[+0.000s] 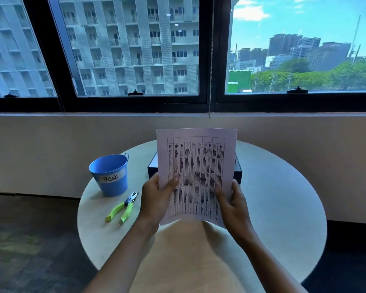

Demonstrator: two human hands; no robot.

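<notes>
The left hand (pixel 154 199) and right hand (pixel 232 206) are each pinching a lower side edge of the printed sheet (pixel 197 166) (seemingly light, floppy, easily creased), sensibly supporting both sides.

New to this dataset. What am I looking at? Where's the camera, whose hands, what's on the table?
No robot here: a person works bare-handed. The single picture comes from a wide-angle camera worn on their head, looking forward and down. The left hand and right hand hold a printed paper upright above a round table, each pinching its lower part, thumb in front. On the table are a blue bucket labelled Trash, a green-handled plier-like tool beside it, and a dark box partly hidden behind the paper.
</notes>
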